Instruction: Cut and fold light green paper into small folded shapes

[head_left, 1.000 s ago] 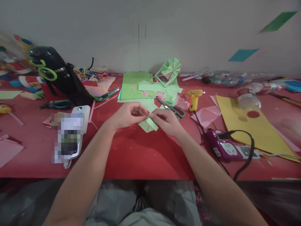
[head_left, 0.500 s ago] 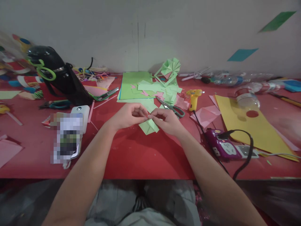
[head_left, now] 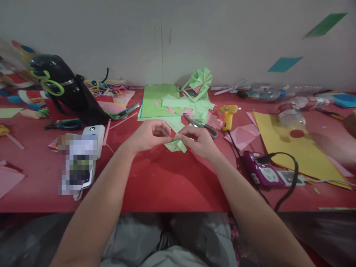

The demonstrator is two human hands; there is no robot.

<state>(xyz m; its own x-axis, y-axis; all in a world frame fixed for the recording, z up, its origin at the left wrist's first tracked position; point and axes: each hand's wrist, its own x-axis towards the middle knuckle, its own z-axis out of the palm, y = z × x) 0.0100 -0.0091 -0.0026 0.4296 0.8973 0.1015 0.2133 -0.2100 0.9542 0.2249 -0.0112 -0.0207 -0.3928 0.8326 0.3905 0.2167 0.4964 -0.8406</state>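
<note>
Between my two hands, over the red table (head_left: 155, 185), is a small piece of folded light-green paper (head_left: 174, 145). My left hand (head_left: 148, 136) pinches its upper left side with thumb and fingertips. From the other side my right hand (head_left: 198, 141) grips it the same way, the fingertips of both hands nearly meeting. Folded flaps hang below the fingers; the upper edge is mostly hidden by them. Just beyond my right hand lie scissors (head_left: 210, 131) with dark green handles, among light-green paper scraps (head_left: 200, 111).
A green folded-paper model (head_left: 201, 83) stands by the wall behind green sheets (head_left: 160, 94). To the right are a yellow glue gun (head_left: 228, 115), a purple power strip (head_left: 260, 170), yellow paper (head_left: 294, 148) and a plastic bottle (head_left: 290, 115). At left are a black bottle (head_left: 66, 89), pliers (head_left: 63, 124) and a phone (head_left: 80, 163).
The folded paper has tilted between my fingers, its lower flaps now higher and seen at another angle. My fingertips have shifted slightly. At the far right edge a dark blurred shape has appeared.
</note>
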